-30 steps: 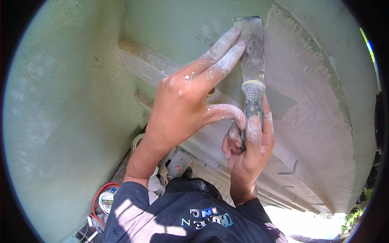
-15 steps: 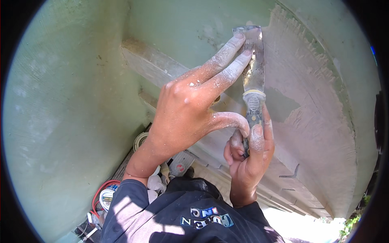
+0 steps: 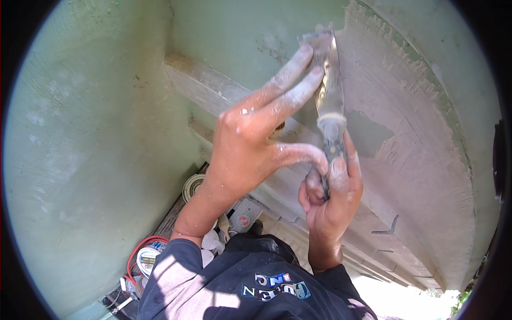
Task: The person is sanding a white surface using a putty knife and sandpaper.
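A putty knife (image 3: 332, 88) with a smeared metal blade and a grey handle lies along a green surface, its wide end pointing away from me. My right hand (image 3: 337, 194) is closed round the handle from below, thumb on top. White powder coats the fingers of my left hand (image 3: 253, 125). Two of its fingers stretch out and press on the blade near the far end, while its thumb rests against the handle. Pale pinkish-grey filler (image 3: 421, 154) covers much of the surface right of the knife, with a ragged edge round a green patch.
A beam-like ledge (image 3: 205, 85) runs diagonally behind my left hand, with more slatted ledges lower right. Down at the left sit a white tub (image 3: 146, 261), a red hose (image 3: 132, 256) and a round pale container (image 3: 193, 186). A green wall (image 3: 101, 133) rises at the left.
Both hands and the putty knife keep the same hold. The knife has tilted slightly and its blade has shifted a little left in the picture; the whole view has also moved slightly.
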Tool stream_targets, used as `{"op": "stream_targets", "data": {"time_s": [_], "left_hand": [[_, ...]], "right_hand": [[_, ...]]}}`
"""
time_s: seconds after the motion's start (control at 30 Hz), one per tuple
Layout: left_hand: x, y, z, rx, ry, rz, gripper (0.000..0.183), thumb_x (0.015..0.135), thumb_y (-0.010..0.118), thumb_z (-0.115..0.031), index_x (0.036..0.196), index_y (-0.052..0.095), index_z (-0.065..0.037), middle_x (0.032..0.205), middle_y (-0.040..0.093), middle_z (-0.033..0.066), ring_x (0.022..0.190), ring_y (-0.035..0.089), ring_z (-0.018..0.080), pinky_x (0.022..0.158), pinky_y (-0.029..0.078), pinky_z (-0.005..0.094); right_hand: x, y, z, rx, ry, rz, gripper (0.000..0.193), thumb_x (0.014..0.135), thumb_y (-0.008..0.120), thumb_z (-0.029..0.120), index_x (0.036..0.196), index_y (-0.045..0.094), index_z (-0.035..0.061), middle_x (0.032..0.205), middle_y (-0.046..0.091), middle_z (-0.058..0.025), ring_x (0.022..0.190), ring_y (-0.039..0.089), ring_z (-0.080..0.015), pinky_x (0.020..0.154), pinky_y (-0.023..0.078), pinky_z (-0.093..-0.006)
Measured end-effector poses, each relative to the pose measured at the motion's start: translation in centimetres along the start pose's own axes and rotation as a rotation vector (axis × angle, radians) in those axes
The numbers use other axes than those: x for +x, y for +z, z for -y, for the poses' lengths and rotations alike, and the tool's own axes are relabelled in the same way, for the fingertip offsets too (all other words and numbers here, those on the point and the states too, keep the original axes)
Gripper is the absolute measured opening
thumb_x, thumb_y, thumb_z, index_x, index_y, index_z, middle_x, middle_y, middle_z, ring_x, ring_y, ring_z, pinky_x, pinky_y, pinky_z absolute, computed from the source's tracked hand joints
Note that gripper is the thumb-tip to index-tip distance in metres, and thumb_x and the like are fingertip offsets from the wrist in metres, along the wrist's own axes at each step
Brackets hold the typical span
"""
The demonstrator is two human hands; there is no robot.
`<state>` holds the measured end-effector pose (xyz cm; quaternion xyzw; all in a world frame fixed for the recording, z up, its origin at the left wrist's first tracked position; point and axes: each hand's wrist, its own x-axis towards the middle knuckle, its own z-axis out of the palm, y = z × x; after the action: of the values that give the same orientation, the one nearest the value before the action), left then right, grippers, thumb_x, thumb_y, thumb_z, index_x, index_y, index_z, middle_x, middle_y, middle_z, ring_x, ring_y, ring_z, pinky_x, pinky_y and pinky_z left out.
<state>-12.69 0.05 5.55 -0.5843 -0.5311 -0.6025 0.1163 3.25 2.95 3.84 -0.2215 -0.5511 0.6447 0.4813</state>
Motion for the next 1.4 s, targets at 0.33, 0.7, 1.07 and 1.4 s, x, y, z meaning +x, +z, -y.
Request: {"op": "stream_targets", "data": {"time_s": [0.33, 0.7, 1.07, 1.4], "left_hand": [[1.7, 0.4, 0.9, -0.012, 0.054, -0.072, 0.1, 0.045, 0.095, -0.036, 0.137, 0.069, -0.008, 0.151, 0.059, 0.0159, 0.13, 0.065, 0.0329, 0.103, 0.053, 0.038], [2.0, -0.6, 0.4, -0.042, -0.058, -0.029, 0.095, 0.046, 0.096, -0.032, 0.134, 0.072, -0.008, 0.149, 0.061, 0.0153, 0.131, 0.065, 0.0305, 0.105, 0.053, 0.0381], [0.6, 0.4, 1.3, -0.081, -0.003, -0.003, 0.083, 0.052, 0.096, -0.022, 0.131, 0.072, -0.011, 0.148, 0.061, 0.0134, 0.116, 0.071, 0.0329, 0.095, 0.058, 0.0368], [-0.6, -0.1, 0.5, -0.003, -0.036, 0.063, 0.082, 0.051, 0.094, -0.031, 0.128, 0.075, -0.009, 0.146, 0.063, 0.0135, 0.103, 0.074, 0.0283, 0.089, 0.058, 0.0339]], "right_hand": [[1.8, 0.3, 0.3, 0.01, -0.018, 0.047, 0.063, 0.106, 0.056, 0.026, 0.157, 0.036, -0.0038, 0.085, 0.049, -0.0006, 0.055, 0.039, -0.0034, 0.039, 0.033, -0.0195], [1.6, 1.7, 0.6, 0.065, -0.008, 0.006, 0.063, 0.107, 0.055, 0.027, 0.158, 0.036, -0.0034, 0.084, 0.052, -0.0018, 0.056, 0.038, -0.0038, 0.04, 0.035, -0.0195], [0.6, 0.9, -0.4, -0.055, -0.054, -0.058, 0.063, 0.107, 0.055, 0.026, 0.159, 0.034, -0.0019, 0.086, 0.052, -0.0015, 0.057, 0.039, -0.0034, 0.04, 0.037, -0.0196], [-1.3, 0.1, -0.8, 0.018, 0.073, -0.059, 0.065, 0.106, 0.056, 0.029, 0.16, 0.033, -0.0005, 0.084, 0.049, -0.0009, 0.057, 0.039, -0.0044, 0.039, 0.04, -0.0203]]}}
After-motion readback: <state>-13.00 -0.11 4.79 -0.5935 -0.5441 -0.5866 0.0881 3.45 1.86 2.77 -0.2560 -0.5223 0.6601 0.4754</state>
